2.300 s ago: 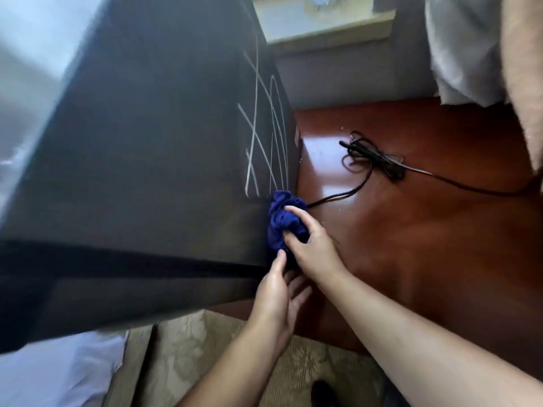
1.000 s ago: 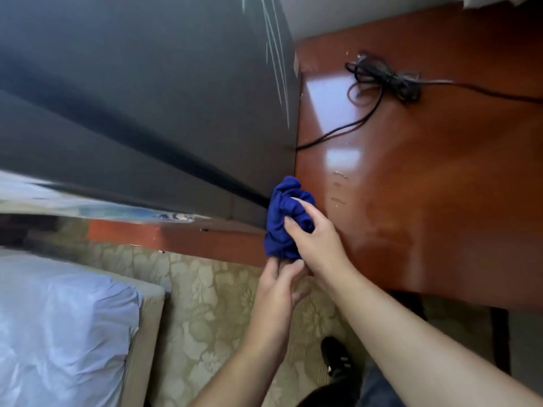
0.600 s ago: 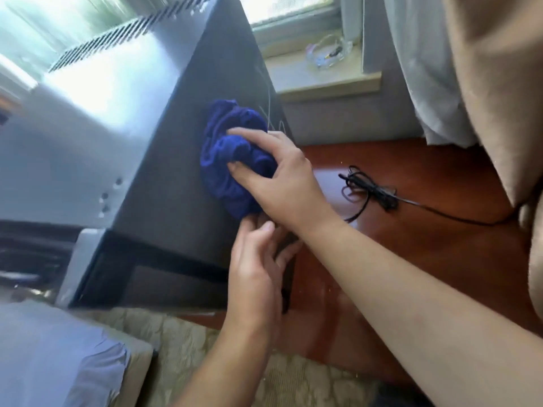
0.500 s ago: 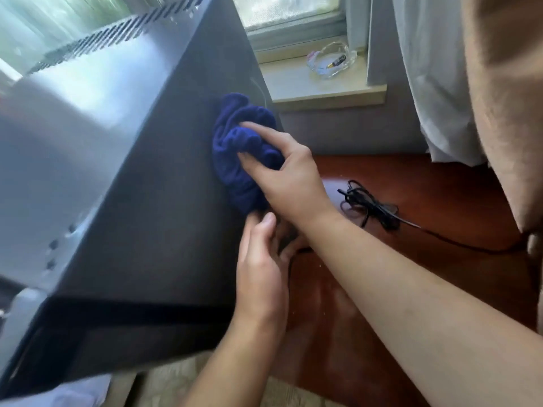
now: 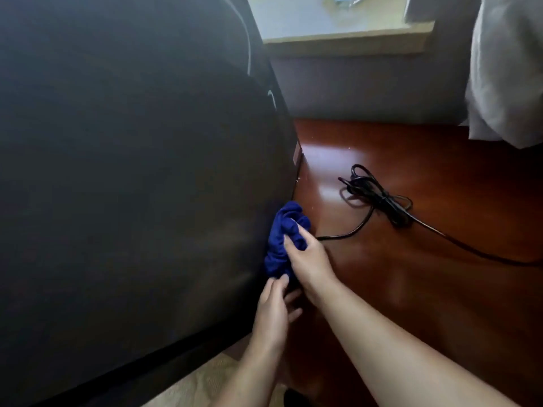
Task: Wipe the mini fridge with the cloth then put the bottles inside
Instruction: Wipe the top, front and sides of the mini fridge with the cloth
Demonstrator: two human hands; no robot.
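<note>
The black mini fridge (image 5: pixel 132 186) fills the left of the view, standing on a red-brown wooden top (image 5: pixel 411 289). A bunched dark blue cloth (image 5: pixel 279 239) is pressed against the fridge's right side, low down near its base. My right hand (image 5: pixel 308 262) grips the cloth from the right. My left hand (image 5: pixel 274 315) is just below, fingers apart, its fingertips touching the cloth's lower end and the fridge's side. No bottles are in view.
A black power cord (image 5: pixel 379 201) lies bundled on the wooden top to the right of the cloth and trails off right. A window sill (image 5: pixel 338 33) is behind, a pale curtain (image 5: pixel 505 71) at top right, patterned carpet (image 5: pixel 211 383) below.
My right hand has carried the cloth from high on the fridge's side down to near its base. My left hand followed below it. The camera tilted downward.
</note>
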